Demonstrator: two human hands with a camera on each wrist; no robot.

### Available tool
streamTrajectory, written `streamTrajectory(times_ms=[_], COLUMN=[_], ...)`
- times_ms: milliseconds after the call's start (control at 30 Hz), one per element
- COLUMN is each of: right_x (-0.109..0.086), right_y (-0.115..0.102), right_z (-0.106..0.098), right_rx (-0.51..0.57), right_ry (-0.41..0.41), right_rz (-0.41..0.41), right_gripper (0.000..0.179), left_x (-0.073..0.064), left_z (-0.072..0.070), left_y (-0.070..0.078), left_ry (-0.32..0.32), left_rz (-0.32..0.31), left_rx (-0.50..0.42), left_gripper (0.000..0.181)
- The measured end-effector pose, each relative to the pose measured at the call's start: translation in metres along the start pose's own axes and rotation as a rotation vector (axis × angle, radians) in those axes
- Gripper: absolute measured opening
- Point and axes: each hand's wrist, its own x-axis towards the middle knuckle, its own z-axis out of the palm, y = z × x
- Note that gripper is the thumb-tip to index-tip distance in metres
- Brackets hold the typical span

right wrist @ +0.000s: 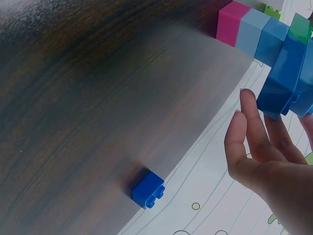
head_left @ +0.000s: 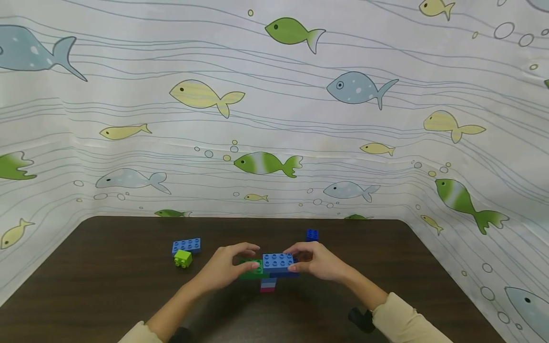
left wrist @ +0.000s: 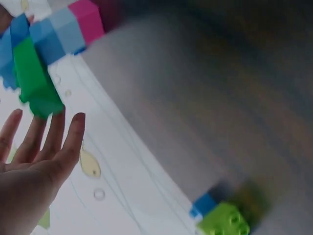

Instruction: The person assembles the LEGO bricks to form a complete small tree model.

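A stack of toy bricks stands on the table. Its narrow stem has a pink brick (head_left: 268, 289) at the bottom with lighter and mid blue bricks above. Across the stem lie a green brick (head_left: 246, 275) on the left and a dark blue brick (head_left: 280, 275) on the right. A light blue eight-stud brick (head_left: 279, 263) sits on top. My right hand (head_left: 321, 261) pinches its right end between thumb and forefinger. With fingers loosely extended, my left hand (head_left: 223, 264) touches the green brick; its forefinger is raised.
Left on the dark table (head_left: 107, 276) lie another light blue brick (head_left: 186, 245) and a lime green brick (head_left: 183, 258). A small dark blue brick (head_left: 312, 234) stands behind the right hand. A fish-patterned sheet (head_left: 279, 119) surrounds the table's back and sides.
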Motion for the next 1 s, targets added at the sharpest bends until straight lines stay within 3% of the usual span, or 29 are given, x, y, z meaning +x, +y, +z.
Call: streamTrajectory(times_ms=[267, 533, 667, 1000], right_x=[-0.001, -0.001, -0.001, -0.002], right_y=[0.0, 0.0, 0.0, -0.001], right_z=[0.0, -0.001, -0.001, 0.0], right_rx=[-0.025, -0.024, -0.016, -0.005], right_ry=[0.002, 0.001, -0.003, -0.004], right_rz=[0.006, 0.01, 0.012, 0.014], right_gripper=[0.029, 0.029, 0.029, 0.029], left_x=[-0.008, -0.027, -0.036, -0.049], left_z=[-0.042, -0.077, -0.086, -0.095], left_y=[-0.004, -0.036, -0.051, -0.076], left_ry=[0.054, 0.072, 0.062, 0.039], left_rz=[-0.028, -0.086, -0.143, -0.21], left_rx=[0.09, 0.167, 0.147, 0.239], left_gripper=[0.038, 0.042, 0.04, 0.036])
